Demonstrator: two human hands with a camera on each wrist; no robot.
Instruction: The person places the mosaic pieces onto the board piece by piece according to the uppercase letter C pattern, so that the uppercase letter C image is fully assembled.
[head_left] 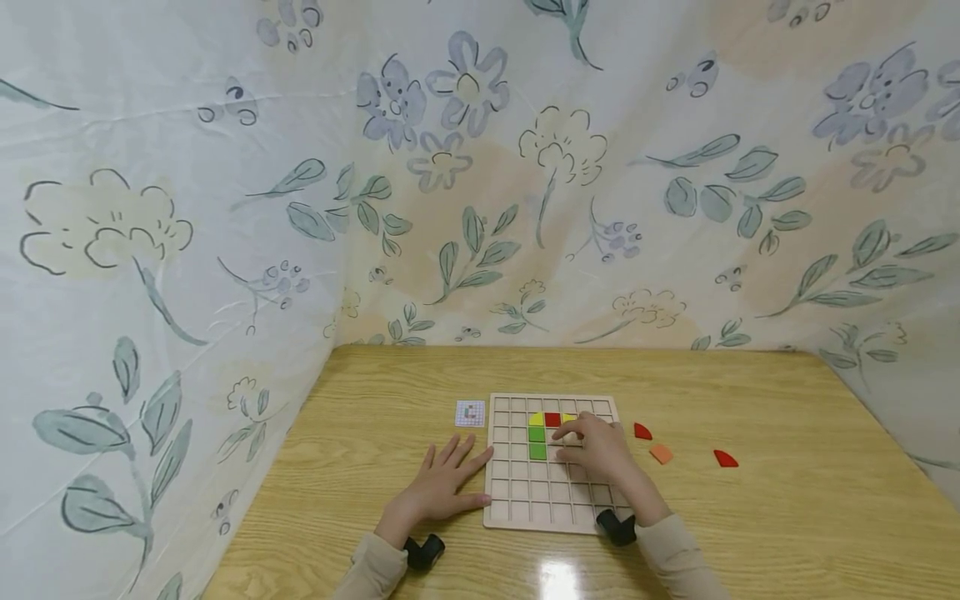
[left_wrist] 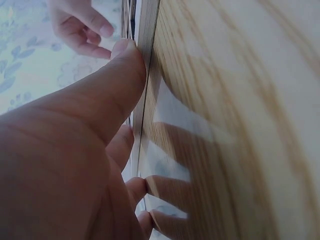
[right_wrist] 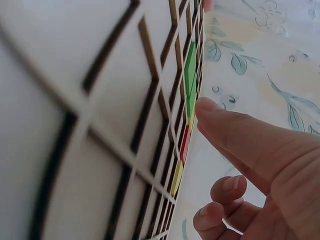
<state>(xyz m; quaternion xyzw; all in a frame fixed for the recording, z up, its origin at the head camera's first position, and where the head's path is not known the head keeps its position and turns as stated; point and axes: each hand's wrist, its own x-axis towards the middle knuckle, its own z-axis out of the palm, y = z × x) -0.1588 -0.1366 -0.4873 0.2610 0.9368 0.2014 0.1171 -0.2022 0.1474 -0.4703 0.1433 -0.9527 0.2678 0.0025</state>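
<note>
Under the right hand [head_left: 596, 446], whose straight fingers rest on the tiles [head_left: 537, 442], lies the grid board [head_left: 525, 500], and the spread left hand [head_left: 442, 483] presses its edge on the bench [head_left: 787, 517]; tiles seem thin, light, stiff, best pinched by their edges.

sleeves [head_left: 678, 542]: beige, long | wrist cameras [head_left: 424, 552]: black, both wrists

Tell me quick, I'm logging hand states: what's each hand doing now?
Left hand: open, flat on the table, thumb against the grid board.
Right hand: open, a fingertip touching the board, holding nothing.
</note>
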